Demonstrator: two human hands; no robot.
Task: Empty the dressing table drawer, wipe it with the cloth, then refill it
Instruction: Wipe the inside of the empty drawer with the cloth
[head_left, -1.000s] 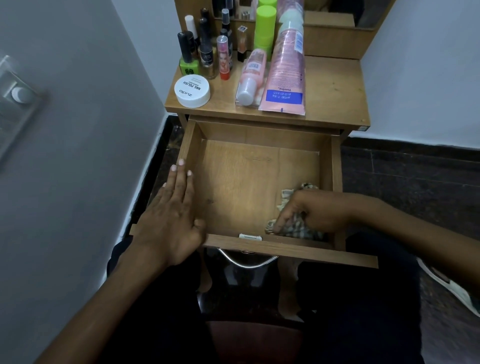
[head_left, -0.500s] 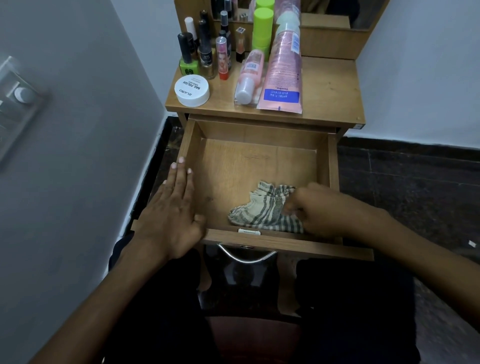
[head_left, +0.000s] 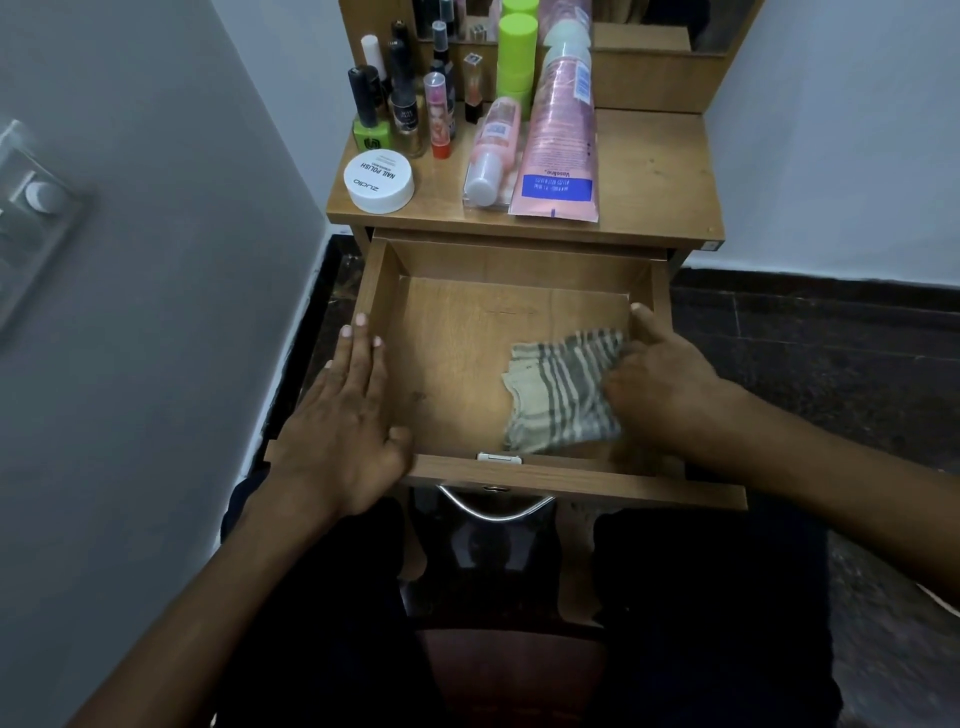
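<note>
Two hands work at the open drawer (head_left: 457, 353): the left hand (head_left: 345, 415) lies flat on its left wall, fingers straight and together, while the right hand (head_left: 660, 374) presses the striped cloth (head_left: 561, 395) onto the drawer's floor, right of centre, fingers curled on it.

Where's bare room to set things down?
Tabletop right of the pink tube is bare; its left is crowded with bottles. Drawer floor is bare between left hand and striped cloth under right hand.
</note>
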